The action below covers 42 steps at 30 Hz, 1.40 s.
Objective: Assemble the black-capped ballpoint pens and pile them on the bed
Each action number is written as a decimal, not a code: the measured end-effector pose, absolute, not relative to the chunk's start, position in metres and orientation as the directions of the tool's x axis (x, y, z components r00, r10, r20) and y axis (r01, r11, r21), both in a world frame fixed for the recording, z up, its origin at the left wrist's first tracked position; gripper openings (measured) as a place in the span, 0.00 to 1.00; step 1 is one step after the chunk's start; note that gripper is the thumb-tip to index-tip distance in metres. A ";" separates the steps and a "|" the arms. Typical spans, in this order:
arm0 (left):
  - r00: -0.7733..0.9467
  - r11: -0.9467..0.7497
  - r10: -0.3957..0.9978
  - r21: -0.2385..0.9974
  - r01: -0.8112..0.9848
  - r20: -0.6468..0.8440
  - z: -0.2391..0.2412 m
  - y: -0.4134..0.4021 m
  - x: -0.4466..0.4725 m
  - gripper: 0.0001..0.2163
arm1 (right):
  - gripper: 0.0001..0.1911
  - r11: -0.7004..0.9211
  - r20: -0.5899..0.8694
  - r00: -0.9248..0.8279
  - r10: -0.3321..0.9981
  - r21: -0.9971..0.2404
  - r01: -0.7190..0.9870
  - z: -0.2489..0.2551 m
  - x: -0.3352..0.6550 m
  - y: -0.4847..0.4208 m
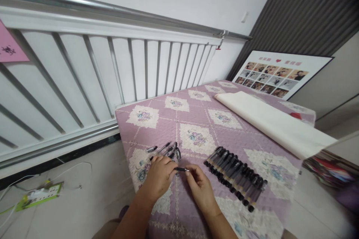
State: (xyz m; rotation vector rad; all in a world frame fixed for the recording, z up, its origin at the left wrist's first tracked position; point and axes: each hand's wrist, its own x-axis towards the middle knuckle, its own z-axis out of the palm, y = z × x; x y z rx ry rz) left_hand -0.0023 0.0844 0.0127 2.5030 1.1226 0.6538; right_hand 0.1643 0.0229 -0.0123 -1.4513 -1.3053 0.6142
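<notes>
Between my hands is a pen [181, 169] with a black grip and a pale metal tip. My left hand [159, 176] is closed round its barrel, most of which the fingers hide. The thumb and forefinger of my right hand [201, 189] close on the tip end. Just beyond my left hand lies a loose pile of pen parts [171, 149], dark and clear, partly covered by that hand. To the right of my right hand, several black-capped pens [235, 173] lie side by side in a slanting row.
A purple floral cloth [196, 109] covers the table. A large cream sheet [269, 119] lies folded at the right, before a photo board [276, 76]. A white radiator [151, 67] borders the far left side. On the floor stands a green-edged power strip [42, 196] with cables.
</notes>
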 end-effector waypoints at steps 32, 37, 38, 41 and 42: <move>0.590 -0.637 0.764 0.455 0.622 0.261 0.014 0.085 -0.003 0.05 | 0.10 0.105 0.212 0.205 0.956 -0.895 0.434 -0.011 0.164 0.024; 0.594 -0.636 0.764 0.451 0.627 0.251 0.015 0.084 -0.003 0.06 | 0.12 0.113 0.237 0.239 0.942 -0.892 0.438 -0.007 0.163 0.023; 0.595 -0.636 0.764 0.449 0.628 0.249 0.015 0.084 -0.003 0.06 | 0.12 0.119 0.237 0.236 0.942 -0.897 0.425 -0.007 0.163 0.023; 0.590 -0.635 0.765 0.454 0.625 0.258 0.014 0.084 -0.004 0.06 | 0.12 0.117 0.230 0.241 0.943 -0.906 0.406 -0.006 0.163 0.023; 0.587 -0.635 0.765 0.457 0.622 0.264 0.013 0.085 -0.004 0.06 | 0.13 0.111 0.230 0.261 0.938 -0.908 0.404 -0.005 0.164 0.023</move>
